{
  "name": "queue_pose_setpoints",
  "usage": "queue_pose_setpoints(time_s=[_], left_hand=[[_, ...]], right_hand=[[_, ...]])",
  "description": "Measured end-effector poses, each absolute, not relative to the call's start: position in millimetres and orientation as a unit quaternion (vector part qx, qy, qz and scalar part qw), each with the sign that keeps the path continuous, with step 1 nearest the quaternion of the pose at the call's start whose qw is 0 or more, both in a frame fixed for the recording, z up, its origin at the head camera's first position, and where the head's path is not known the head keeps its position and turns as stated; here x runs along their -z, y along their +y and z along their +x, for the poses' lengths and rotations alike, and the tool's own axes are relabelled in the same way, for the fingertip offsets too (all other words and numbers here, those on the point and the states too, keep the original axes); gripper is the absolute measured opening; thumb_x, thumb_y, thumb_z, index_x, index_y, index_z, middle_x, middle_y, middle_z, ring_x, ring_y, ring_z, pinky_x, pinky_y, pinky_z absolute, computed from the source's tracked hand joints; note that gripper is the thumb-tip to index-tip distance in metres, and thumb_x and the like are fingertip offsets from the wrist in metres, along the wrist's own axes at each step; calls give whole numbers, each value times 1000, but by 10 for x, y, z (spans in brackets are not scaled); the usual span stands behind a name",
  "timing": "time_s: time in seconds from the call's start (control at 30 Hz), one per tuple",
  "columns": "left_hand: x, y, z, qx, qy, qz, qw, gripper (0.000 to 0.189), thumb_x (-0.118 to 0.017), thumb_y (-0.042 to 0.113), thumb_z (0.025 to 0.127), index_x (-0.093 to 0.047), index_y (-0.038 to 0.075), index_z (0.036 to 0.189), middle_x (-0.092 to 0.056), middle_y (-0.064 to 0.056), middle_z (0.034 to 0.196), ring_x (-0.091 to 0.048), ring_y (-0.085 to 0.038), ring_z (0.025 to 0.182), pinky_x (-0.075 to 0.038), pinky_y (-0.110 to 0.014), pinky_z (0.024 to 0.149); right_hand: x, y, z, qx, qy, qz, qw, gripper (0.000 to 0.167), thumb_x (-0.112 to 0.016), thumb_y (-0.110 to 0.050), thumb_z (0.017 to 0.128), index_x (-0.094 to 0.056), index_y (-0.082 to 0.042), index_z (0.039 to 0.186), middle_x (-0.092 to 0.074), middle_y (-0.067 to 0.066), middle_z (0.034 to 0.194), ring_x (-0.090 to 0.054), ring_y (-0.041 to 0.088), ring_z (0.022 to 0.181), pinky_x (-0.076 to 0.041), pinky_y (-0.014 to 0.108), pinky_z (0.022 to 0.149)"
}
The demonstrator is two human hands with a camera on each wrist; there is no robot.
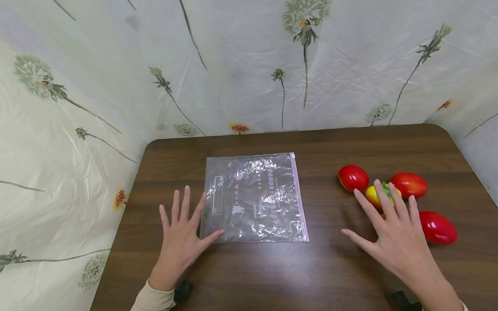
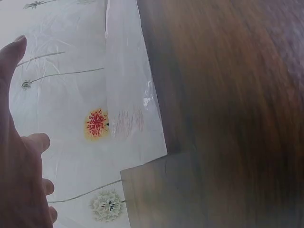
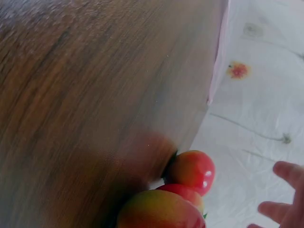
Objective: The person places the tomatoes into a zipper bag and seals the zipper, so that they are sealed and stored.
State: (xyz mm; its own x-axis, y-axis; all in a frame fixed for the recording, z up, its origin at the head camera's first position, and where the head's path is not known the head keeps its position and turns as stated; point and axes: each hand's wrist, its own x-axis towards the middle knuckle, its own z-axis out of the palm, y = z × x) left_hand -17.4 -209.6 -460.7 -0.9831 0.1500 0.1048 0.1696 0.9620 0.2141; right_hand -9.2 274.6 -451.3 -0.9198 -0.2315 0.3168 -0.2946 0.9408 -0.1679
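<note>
A clear zip bag (image 1: 249, 224) with a pink closure strip and printed marks lies flat on the table. My left hand (image 1: 179, 239) is spread at its left edge, the thumb overlapping the bag's lower left corner. Over on the right, my right hand (image 1: 402, 244) has its fingers spread above a cluster of fruit. Three glossy red fruits, one at the left (image 1: 353, 177), one at the back (image 1: 409, 185) and one at the right (image 1: 437, 228), surround a yellow one with green on top (image 1: 372, 198). The right hand partly hides the cluster. Neither hand grips anything.
The brown wooden table (image 1: 272, 276) has rounded far corners. Behind it and on the left hangs a pale sheet (image 1: 233, 86) printed with flowers. Dark bands circle both wrists.
</note>
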Motion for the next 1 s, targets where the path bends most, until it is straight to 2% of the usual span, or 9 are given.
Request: queue_pose_setpoints(time_s=[0.13, 0.2, 0.33, 0.4, 0.43, 0.6, 0.8, 0.97, 1.0], left_hand=[[4601, -2062, -182, 118, -989, -81, 42, 105, -63, 80, 80, -14, 41, 165, 7, -2, 177, 5, -35, 163, 2, -78, 120], [4602, -2039, -192, 122, -988, -81, 43, 104, -63, 78, 81, -16, 40, 165, 5, -3, 177, 3, -36, 163, -1, -78, 120], [4603, -1965, -207, 142, -986, -81, 38, 103, -64, 76, 83, -13, 42, 165, 6, 0, 177, -1, -36, 163, -2, -79, 120], [4607, -1921, -210, 155, -984, -82, 37, 102, -64, 75, 84, -12, 43, 165, 5, 1, 177, -1, -34, 163, -2, -78, 120], [4605, -1897, -210, 162, -983, -82, 35, 102, -65, 75, 84, -11, 43, 165, 6, 1, 177, 0, -33, 163, -1, -78, 120], [4621, -1791, -220, 182, -979, -91, 33, 102, -65, 74, 84, -13, 42, 165, 4, 2, 177, 0, -33, 163, -2, -78, 120], [4636, -1682, -230, 192, -975, -103, 36, 105, -67, 71, 84, -10, 40, 166, -5, -4, 177, -6, -37, 162, -5, -79, 120], [4672, -1602, -254, 210, -970, -111, 42, 102, -70, 68, 83, -20, 35, 166, -15, -10, 175, -12, -39, 161, -10, -79, 119], [4678, -1584, -261, 215, -969, -113, 44, 102, -71, 67, 83, -22, 34, 165, -17, -11, 174, -13, -39, 161, -11, -79, 119]], right_hand=[[4500, 2735, -107, -132, -968, 142, 157, 96, -77, -53, 75, -42, -23, 159, -35, 22, 164, -34, 46, 146, -11, 65, 128], [4498, 2730, -119, -143, -964, 150, 169, 91, -75, -55, 78, -46, -19, 156, -39, 23, 161, -38, 46, 142, -15, 63, 129], [4506, 2721, -149, -157, -955, 163, 193, 87, -52, -76, 91, -51, -14, 153, -46, 26, 155, -44, 48, 137, -24, 61, 127], [4515, 2715, -161, -161, -953, 165, 196, 91, -39, -82, 93, -51, -14, 152, -47, 26, 155, -45, 49, 136, -26, 63, 125], [4517, 2712, -167, -162, -953, 165, 195, 93, -36, -83, 93, -51, -14, 152, -48, 26, 154, -46, 49, 135, -27, 64, 124], [4518, 2698, -192, -159, -951, 172, 201, 92, -35, -81, 94, -52, -11, 151, -50, 26, 152, -48, 49, 134, -32, 62, 123], [4507, 2710, -246, -172, -941, 186, 223, 90, -38, -79, 95, -55, -9, 149, -54, 24, 148, -51, 48, 132, -31, 47, 127], [4483, 2744, -320, -187, -934, 190, 237, 88, -39, -77, 96, -57, -8, 146, -57, 23, 147, -54, 47, 129, -24, 33, 130], [4475, 2752, -337, -189, -934, 190, 235, 87, -39, -76, 96, -57, -7, 146, -57, 24, 146, -55, 47, 128, -25, 34, 130]])
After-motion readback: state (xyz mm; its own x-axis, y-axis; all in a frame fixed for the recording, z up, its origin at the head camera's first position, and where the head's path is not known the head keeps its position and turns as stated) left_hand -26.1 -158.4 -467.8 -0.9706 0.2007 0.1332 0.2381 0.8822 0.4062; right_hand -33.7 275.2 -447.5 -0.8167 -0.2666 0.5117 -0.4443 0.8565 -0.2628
